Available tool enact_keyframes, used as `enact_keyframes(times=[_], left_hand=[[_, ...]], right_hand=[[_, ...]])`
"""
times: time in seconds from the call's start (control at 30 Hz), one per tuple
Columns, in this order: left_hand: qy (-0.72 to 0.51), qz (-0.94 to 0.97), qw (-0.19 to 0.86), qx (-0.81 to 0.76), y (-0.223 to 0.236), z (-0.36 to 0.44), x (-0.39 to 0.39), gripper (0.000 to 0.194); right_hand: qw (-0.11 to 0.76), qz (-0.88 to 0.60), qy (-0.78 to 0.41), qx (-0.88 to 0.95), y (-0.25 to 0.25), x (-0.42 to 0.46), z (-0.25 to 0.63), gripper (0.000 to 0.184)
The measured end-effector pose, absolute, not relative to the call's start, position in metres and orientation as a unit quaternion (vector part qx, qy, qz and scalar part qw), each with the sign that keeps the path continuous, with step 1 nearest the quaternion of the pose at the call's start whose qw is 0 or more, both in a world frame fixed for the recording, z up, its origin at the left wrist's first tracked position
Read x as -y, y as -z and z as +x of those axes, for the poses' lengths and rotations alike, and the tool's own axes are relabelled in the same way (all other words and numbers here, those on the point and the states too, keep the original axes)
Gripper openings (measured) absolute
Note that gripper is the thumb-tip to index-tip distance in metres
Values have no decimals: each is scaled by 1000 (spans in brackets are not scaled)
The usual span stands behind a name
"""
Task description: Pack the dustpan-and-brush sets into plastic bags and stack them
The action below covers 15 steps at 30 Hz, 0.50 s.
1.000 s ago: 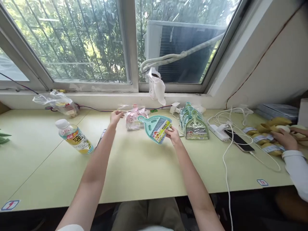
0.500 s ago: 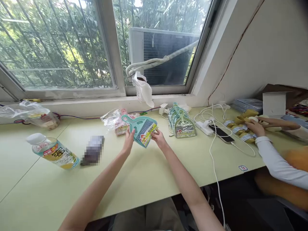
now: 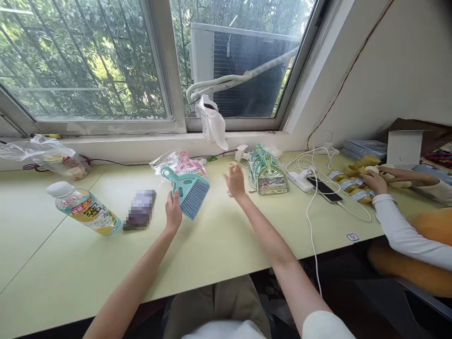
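Observation:
My left hand (image 3: 173, 213) grips a small teal hand brush (image 3: 188, 188) with grey-blue bristles, held just above the pale green table (image 3: 212, 245). Behind the brush lies a clear bag of pink brush sets (image 3: 181, 163). My right hand (image 3: 234, 180) is blurred, fingers spread and holding nothing, hovering over the table to the left of a stack of teal dustpan sets (image 3: 267, 172).
A drink bottle (image 3: 84, 209) lies on its side at the left, with a blurred dark item (image 3: 140, 215) beside it. A power strip, a phone (image 3: 323, 189) and white cables sit at the right. Another person's hands (image 3: 374, 181) handle yellow items there. A plastic bag (image 3: 52, 157) sits by the window.
My left hand came off the bag and took the brush set. My right hand let go and moved right toward the stack. The labelled side no longer shows; the bristles do.

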State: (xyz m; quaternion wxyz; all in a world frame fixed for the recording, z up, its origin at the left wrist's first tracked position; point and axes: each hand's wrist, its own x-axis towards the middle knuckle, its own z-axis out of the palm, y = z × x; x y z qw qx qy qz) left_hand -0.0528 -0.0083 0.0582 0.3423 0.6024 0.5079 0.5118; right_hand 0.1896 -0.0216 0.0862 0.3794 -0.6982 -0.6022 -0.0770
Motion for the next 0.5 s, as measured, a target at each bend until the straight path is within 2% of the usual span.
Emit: enact_keyframes(times=[0.1, 0.3, 0.5], left_hand=[[-478, 656, 320, -488, -65, -39, 22, 53], [-421, 724, 292, -461, -78, -25, 44, 54], [-431, 697, 383, -426, -78, -38, 19, 49]], right_hand=[[377, -615, 58, 690, -92, 30, 138, 19], [449, -620, -56, 641, -92, 37, 106, 10], [513, -582, -297, 557, -117, 51, 144, 24]])
